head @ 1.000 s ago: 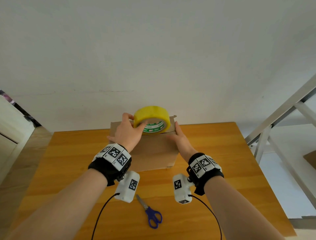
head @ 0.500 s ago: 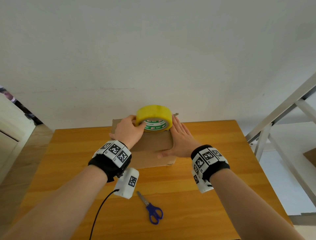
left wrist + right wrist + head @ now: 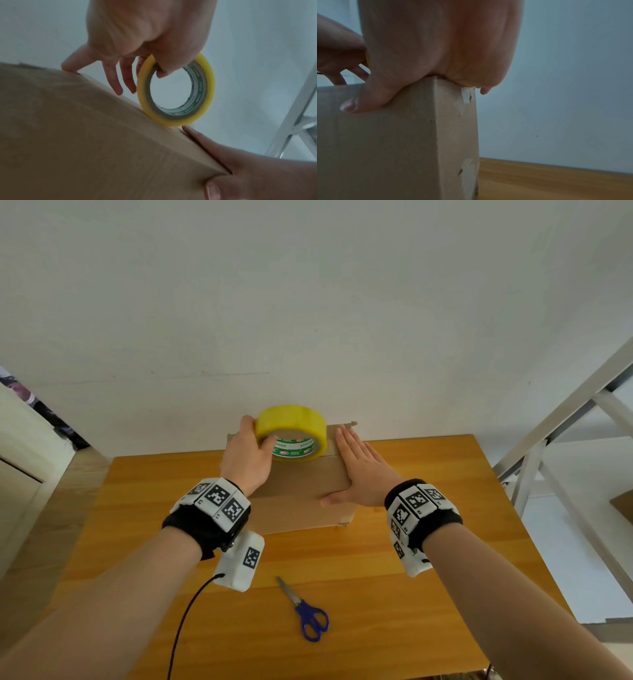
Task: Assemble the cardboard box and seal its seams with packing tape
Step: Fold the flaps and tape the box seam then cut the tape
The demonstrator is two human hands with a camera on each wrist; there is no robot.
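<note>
On the cardboard box (image 3: 301, 491), left hand (image 3: 245, 460) gripping tape roll (image 3: 291, 433), right hand (image 3: 363, 474) flat, fingers straight.

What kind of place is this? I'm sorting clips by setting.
Probably a plain room at home or in a small office, not a warehouse: one small wooden table against a bare white wall, a white metal frame beside it, wood-look flooring.

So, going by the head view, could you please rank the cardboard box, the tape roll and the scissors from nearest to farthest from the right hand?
1. Cardboard box: directly under the right hand, which lies flat on its right end.
2. Tape roll: just left of the fingertips, standing on the box's far edge, gripped by the left hand.
3. Scissors: on the table, well toward the person.
</note>
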